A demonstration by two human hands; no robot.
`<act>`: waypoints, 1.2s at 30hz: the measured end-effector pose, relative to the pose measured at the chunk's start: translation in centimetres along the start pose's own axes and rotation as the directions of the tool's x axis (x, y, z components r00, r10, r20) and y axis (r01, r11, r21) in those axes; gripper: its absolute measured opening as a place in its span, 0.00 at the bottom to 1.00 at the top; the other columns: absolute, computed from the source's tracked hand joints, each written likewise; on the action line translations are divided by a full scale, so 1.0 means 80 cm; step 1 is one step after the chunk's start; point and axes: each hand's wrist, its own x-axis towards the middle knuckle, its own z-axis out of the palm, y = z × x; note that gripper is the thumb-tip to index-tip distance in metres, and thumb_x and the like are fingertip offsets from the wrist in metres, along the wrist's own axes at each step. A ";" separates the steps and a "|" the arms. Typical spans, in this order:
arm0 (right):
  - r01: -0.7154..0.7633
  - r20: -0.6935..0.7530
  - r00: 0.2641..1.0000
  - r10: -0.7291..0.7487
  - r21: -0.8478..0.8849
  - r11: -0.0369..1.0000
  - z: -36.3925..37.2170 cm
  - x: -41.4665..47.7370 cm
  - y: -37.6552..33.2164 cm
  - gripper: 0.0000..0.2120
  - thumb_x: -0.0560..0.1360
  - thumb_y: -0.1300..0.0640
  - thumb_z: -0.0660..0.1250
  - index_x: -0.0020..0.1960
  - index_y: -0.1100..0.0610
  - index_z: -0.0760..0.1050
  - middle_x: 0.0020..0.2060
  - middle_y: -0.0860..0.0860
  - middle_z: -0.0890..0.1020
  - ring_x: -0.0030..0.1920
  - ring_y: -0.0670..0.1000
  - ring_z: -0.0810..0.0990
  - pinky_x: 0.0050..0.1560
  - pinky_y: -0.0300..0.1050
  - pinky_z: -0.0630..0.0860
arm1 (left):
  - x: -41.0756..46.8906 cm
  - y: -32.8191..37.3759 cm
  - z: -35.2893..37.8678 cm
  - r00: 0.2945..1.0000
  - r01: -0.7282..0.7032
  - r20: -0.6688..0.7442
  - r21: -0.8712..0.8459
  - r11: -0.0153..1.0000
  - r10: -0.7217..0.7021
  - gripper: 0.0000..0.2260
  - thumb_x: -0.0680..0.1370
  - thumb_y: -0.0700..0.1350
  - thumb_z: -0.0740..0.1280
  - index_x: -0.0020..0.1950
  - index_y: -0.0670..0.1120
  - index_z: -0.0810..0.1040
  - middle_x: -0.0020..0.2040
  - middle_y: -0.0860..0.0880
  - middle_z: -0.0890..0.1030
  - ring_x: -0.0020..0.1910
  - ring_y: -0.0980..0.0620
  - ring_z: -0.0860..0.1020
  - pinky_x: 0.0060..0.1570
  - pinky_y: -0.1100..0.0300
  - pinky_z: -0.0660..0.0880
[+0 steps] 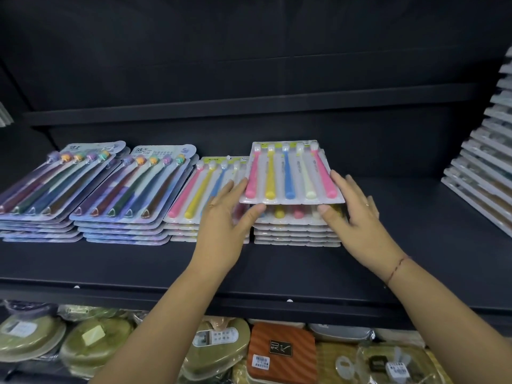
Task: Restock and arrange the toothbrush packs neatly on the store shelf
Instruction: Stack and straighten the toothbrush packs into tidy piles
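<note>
A dark, matte store shelf (388, 245) is seen with four stacks of flat toothbrush packs laid side by side along its back. At the far right, a slanted row of thin white-edged packs (482, 173) is leaned on the shelf. The leftmost stack (47, 187) and second stack (130, 189) are made of glossy bluish cards with rounded corners, with dark-handled brushes sealed under clear blisters. The third stack (191, 195) and right-hand stack (296, 231) are made of clear, ribbed plastic trays. On the level below, olive oval items (94, 345) wrapped in film and an orange ribbed case (279, 347) are stored.

A top pack (291, 173), rectangular and holding pink, yellow, blue, cream and pink brushes, is held tilted over the right-hand stack, with its near edge above the packs beneath. The left grip (227, 214) is clamped on its left side, fingers laid along the edge and the thumb tucked under the front. The right grip (352, 209) is clamped likewise on the right side, fingers spread and the thumb underneath. A red thread (396, 268) is worn at the right wrist.
</note>
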 end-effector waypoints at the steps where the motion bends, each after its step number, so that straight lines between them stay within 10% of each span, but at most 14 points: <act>1: 0.010 0.014 1.000 -0.010 -0.012 1.000 0.003 0.003 -0.009 0.33 0.73 0.36 0.53 0.75 0.37 0.47 0.63 0.22 0.46 0.63 0.20 0.35 0.76 0.48 0.32 | 0.001 -0.002 -0.008 1.000 0.021 -0.013 -0.029 0.999 -0.021 0.30 0.74 0.60 0.65 0.75 0.57 0.65 0.73 0.63 0.62 0.74 0.64 0.56 0.71 0.68 0.56; 11: 0.168 0.171 0.979 -0.108 -0.391 0.905 0.072 0.051 -0.105 0.33 0.80 0.38 0.53 0.80 0.52 0.50 0.78 0.47 0.56 0.79 0.46 0.43 0.75 0.53 0.32 | 0.007 -0.049 -0.113 0.965 0.229 -0.126 -0.012 0.973 -0.229 0.36 0.68 0.64 0.67 0.75 0.56 0.68 0.72 0.52 0.73 0.71 0.53 0.70 0.70 0.49 0.68; 16: 0.190 0.236 0.970 -0.062 -0.566 0.802 0.091 0.067 -0.128 0.33 0.81 0.36 0.50 0.78 0.54 0.53 0.78 0.49 0.58 0.79 0.47 0.46 0.74 0.57 0.32 | 0.013 -0.071 -0.132 0.969 0.247 -0.056 0.110 0.963 -0.242 0.31 0.73 0.56 0.70 0.75 0.49 0.68 0.72 0.52 0.71 0.70 0.54 0.68 0.53 0.78 0.67; 21: 0.233 0.320 0.947 -0.027 -0.628 0.743 0.106 0.067 -0.118 0.33 0.80 0.36 0.52 0.78 0.53 0.52 0.77 0.47 0.59 0.78 0.49 0.50 0.75 0.60 0.38 | 0.020 -0.086 -0.128 0.983 0.180 -0.026 0.385 0.905 -0.184 0.37 0.69 0.64 0.68 0.75 0.50 0.68 0.76 0.51 0.66 0.77 0.51 0.59 0.76 0.45 0.52; 29: 0.287 0.343 0.936 -0.083 -0.602 0.745 0.067 0.040 -0.081 0.31 0.82 0.45 0.57 0.79 0.47 0.45 0.79 0.43 0.47 0.78 0.45 0.46 0.75 0.44 0.42 | 0.021 -0.092 -0.115 0.992 0.117 -0.002 0.438 0.891 -0.130 0.33 0.73 0.59 0.71 0.76 0.53 0.65 0.78 0.54 0.61 0.76 0.59 0.57 0.75 0.50 0.40; 36: 0.259 0.344 0.933 -0.104 -0.441 0.859 0.026 0.034 -0.056 0.31 0.77 0.49 0.68 0.76 0.44 0.60 0.75 0.37 0.59 0.72 0.39 0.62 0.60 0.20 0.54 | 0.023 -0.091 -0.108 0.996 0.072 0.022 0.426 0.902 -0.090 0.32 0.74 0.54 0.73 0.75 0.53 0.66 0.78 0.53 0.61 0.76 0.56 0.59 0.77 0.50 0.42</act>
